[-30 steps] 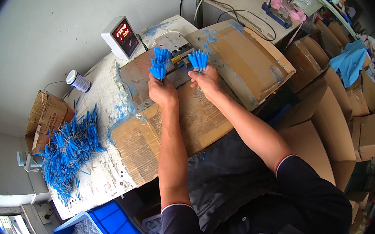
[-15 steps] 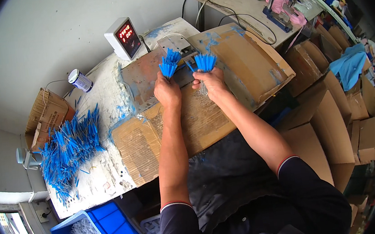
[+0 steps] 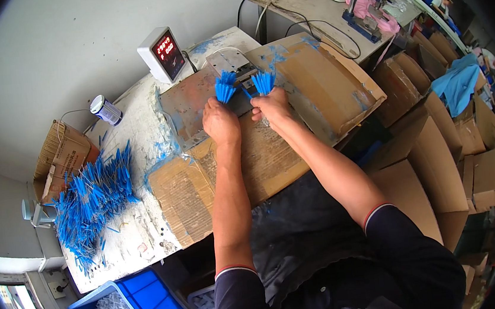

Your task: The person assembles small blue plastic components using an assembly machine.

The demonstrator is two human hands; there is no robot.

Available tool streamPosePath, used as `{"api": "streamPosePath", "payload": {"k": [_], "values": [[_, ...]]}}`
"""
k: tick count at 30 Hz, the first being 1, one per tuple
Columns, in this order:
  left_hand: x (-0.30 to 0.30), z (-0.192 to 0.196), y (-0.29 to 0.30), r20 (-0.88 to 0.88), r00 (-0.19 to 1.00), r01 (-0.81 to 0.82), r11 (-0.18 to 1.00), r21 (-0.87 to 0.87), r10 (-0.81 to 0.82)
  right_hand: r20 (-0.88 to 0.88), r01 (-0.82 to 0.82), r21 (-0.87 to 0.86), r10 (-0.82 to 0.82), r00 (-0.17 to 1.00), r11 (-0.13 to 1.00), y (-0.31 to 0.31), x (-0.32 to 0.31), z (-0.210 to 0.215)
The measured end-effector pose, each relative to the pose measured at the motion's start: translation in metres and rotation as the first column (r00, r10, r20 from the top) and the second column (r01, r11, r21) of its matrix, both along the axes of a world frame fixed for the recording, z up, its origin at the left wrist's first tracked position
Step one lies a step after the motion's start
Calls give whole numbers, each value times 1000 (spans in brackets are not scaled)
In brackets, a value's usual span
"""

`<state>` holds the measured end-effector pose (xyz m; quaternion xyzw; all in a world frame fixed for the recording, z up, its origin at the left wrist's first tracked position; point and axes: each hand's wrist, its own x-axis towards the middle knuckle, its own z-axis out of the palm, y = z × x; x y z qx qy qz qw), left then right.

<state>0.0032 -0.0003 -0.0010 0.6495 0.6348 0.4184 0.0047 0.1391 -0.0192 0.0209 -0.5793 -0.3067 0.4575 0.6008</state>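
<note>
My left hand (image 3: 221, 123) is closed round an upright bundle of thin blue-tipped sticks (image 3: 225, 88), its blue ends fanning out above the fingers. Close by on the right, my right hand (image 3: 271, 105) grips a second bundle of blue-tipped sticks (image 3: 264, 82). A single blue stick (image 3: 246, 92) juts from the thumb side of that hand toward a small metal device (image 3: 228, 62) just beyond. Pale thin ends show below the right fist; the left bundle's lower ends are hidden. Both hands are above a cardboard-covered bench (image 3: 260, 159).
A large pile of blue-tipped sticks (image 3: 97, 199) lies at left, beside a cardboard box (image 3: 66, 154) and a can (image 3: 106, 110). A lit red digital counter (image 3: 167, 54) stands behind. Below is a blue bin (image 3: 154, 300) of whitish pieces. Open cartons (image 3: 423, 179) crowd the right.
My right hand has shifted slightly left, and its bundle with it. The left bundle has moved a little to the right. The counter's red digits have changed.
</note>
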Motion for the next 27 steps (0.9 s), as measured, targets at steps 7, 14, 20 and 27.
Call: {"api": "streamPosePath", "payload": {"k": [7, 14, 20, 27], "values": [[0, 6, -3, 143, 986, -84, 996, 5, 82, 106, 67, -45, -62, 992, 997, 15, -7, 3], [-2, 7, -1, 149, 979, -139, 990, -16, 140, 69, 107, 4, -107, 992, 994, 13, -12, -3], [0, 10, -1, 162, 978, -126, 990, -67, 135, 89, 97, -32, -94, 992, 995, 14, -12, 3], [-1, 11, -5, 109, 994, -13, 997, -74, 21, -147, -7, 9, 8, 989, 1000, 4, 0, 5]]}}
